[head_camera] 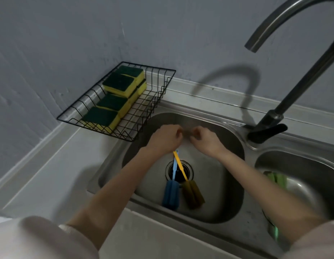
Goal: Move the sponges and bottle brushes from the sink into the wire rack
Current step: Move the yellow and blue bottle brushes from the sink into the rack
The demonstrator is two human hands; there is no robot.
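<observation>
Reaching into the stainless steel sink basin [226, 195], both hands meet over its far side. The left hand [165, 140] is curled shut around the top ends of two thin plastic handles, which run down from under it across the drain hole [179, 171]; gripping both together would let it lift the pair in one go. These belong to the blue foam-headed bottle brush [171, 196] and the yellow-handled bottle brush with an olive foam head [192, 196], whose heads lie side by side on the basin floor near the front wall. The right hand [205, 141] hovers just beside the left, fingers bent inward; whether it pinches anything I cannot tell.

On the pale worktop [56, 165] in the corner, the black wire rack [156, 101] overhangs the sink's edge. It holds yellow sponges with dark green scouring tops [118, 85], stacked in its left half; its right half is bare, probably room for the brushes. No sponges show in this basin. Something green [277, 181] lies blurred in the neighbouring basin.
</observation>
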